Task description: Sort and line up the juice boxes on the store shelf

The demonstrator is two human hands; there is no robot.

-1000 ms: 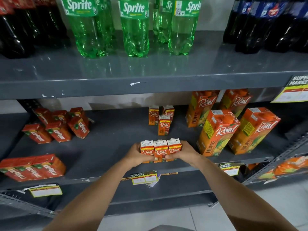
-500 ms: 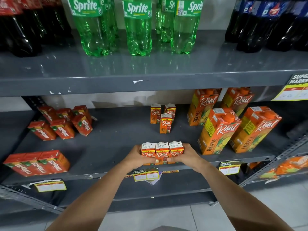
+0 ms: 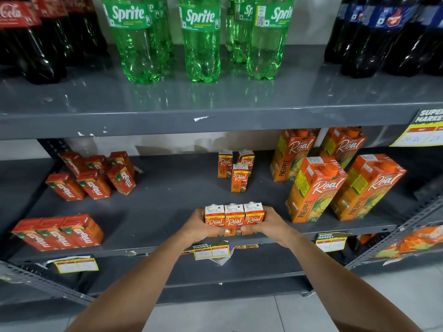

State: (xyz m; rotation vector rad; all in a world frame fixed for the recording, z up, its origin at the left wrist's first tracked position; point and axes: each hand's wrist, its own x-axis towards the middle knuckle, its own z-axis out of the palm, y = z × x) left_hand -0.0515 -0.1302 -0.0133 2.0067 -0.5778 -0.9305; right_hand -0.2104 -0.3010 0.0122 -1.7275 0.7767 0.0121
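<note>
Three small orange Real juice boxes (image 3: 234,218) stand side by side at the front edge of the grey middle shelf (image 3: 158,202). My left hand (image 3: 195,224) presses the left end of the row and my right hand (image 3: 268,221) presses the right end, squeezing them together. Three more small Real boxes (image 3: 237,168) stand loosely farther back. Red Maaza boxes lie tipped in a pile at the back left (image 3: 96,176), and a row of three Maaza boxes (image 3: 60,232) lies at the front left.
Tall Real pineapple cartons (image 3: 316,188) stand to the right, several of them. The upper shelf holds Sprite bottles (image 3: 201,39), cola bottles (image 3: 36,39) and dark bottles (image 3: 383,32). Yellow price tags (image 3: 211,251) hang on the shelf edge.
Both hands stay clamped on the row of three Real boxes. The row sits in nearly the same place; only the view has shifted slightly.
</note>
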